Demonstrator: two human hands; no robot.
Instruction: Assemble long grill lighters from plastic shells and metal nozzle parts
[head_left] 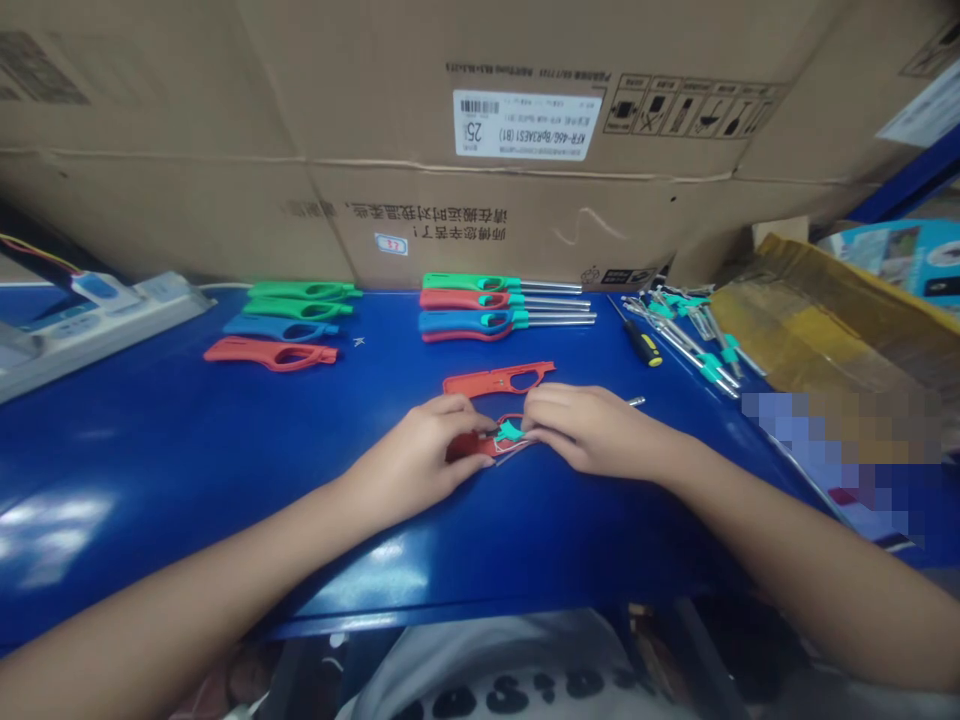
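My left hand (424,455) grips the left end of a red lighter shell (465,447), its thumb and fingers closed on it. In the open shell lie a teal trigger piece (510,431) and thin wires. My right hand (585,430) is closed over the shell's right end, fingertips pinched beside the teal piece; its grip is partly hidden. The tip of a metal tube (637,401) shows beyond my right knuckles. Just behind both hands lies another red half shell (491,381), inner side up.
Green, blue and red lighter shells (281,329) lie at left. Lighters with metal tubes (555,304) are stacked at the back. A screwdriver (643,342) and several tube assemblies (694,345) lie at right, beside a taped carton (825,330). A power strip (112,325) stands left; a large cardboard box (300,120) walls the back.
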